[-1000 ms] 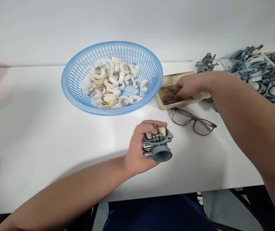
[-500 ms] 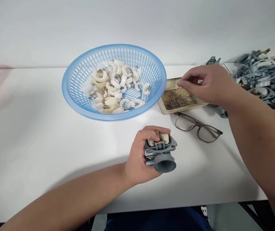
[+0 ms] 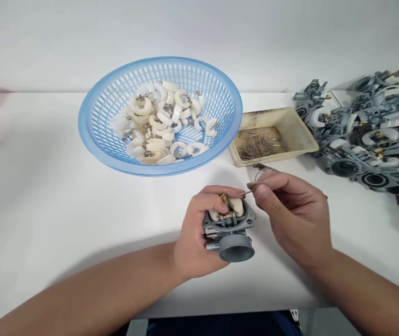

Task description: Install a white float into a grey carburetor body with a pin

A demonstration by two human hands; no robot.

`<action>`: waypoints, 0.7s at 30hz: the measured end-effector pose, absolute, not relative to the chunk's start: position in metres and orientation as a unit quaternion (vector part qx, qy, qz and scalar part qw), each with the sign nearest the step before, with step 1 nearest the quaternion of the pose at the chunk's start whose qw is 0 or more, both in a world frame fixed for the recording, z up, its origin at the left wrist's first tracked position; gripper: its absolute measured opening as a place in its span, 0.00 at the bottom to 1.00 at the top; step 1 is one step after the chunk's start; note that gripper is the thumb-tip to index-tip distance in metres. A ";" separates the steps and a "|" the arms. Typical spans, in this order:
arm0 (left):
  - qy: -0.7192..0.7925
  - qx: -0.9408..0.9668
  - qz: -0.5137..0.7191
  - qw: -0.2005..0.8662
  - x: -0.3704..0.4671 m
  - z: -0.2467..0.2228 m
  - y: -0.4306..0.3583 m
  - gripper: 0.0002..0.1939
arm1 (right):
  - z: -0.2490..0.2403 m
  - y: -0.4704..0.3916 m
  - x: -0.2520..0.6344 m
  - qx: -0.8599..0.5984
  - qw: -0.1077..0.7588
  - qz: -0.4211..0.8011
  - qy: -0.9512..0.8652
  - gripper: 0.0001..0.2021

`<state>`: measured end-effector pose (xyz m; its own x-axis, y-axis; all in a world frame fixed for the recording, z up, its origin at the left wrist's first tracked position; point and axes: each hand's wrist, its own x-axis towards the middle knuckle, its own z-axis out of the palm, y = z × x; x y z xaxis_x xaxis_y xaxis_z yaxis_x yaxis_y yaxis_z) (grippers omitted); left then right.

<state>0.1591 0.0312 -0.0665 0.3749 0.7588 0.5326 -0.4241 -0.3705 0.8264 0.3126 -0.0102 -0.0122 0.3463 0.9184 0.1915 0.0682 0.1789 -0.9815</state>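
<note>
In the head view, the left hand (image 3: 194,238) grips the grey metal body (image 3: 232,228), thumb by the white float (image 3: 236,206); a steady hold seems best. The right hand (image 3: 299,221) pinches a thin pin (image 3: 244,192) just beside it (lightly and straight suits something so slim). Beyond both hands sits the tray (image 3: 292,126).

My white table (image 3: 45,186) supports a blue mesh basket (image 3: 85,128), cream tray (image 3: 290,125), partly hidden glasses (image 3: 263,167) and grey metal castings (image 3: 376,179).

The table (image 3: 45,186) gives room left of 1 basket (image 3: 160,169) (blue, wide); glasses (image 3: 264,167) obstruct 1 tray's (image 3: 295,126) near side.
</note>
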 end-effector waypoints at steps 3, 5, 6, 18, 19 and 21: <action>0.129 0.627 0.539 0.547 0.158 -0.066 0.031 0.29 | -0.018 -0.016 0.300 -0.523 0.635 0.341 -0.455 0.04; 0.117 0.621 0.534 0.562 0.157 -0.066 0.031 0.30 | -0.019 -0.020 0.296 -0.506 0.645 0.355 -0.449 0.03; 0.111 0.616 0.531 0.571 0.157 -0.066 0.031 0.31 | -0.019 -0.023 0.295 -0.497 0.648 0.367 -0.445 0.04; 0.112 0.630 0.529 0.558 0.156 -0.071 0.033 0.32 | -0.014 -0.029 0.298 -0.460 0.643 0.459 -0.405 0.07; 0.111 0.629 0.529 0.559 0.156 -0.071 0.033 0.32 | -0.014 -0.029 0.298 -0.458 0.645 0.462 -0.401 0.07; 0.113 0.631 0.526 0.559 0.156 -0.070 0.034 0.31 | -0.014 -0.030 0.297 -0.465 0.643 0.458 -0.401 0.07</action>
<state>0.1559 0.0337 -0.0699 0.4202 0.7309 0.5378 -0.4453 -0.3503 0.8240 0.2975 -0.0298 -0.0138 0.2588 0.9619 0.0885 -0.2163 0.1470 -0.9652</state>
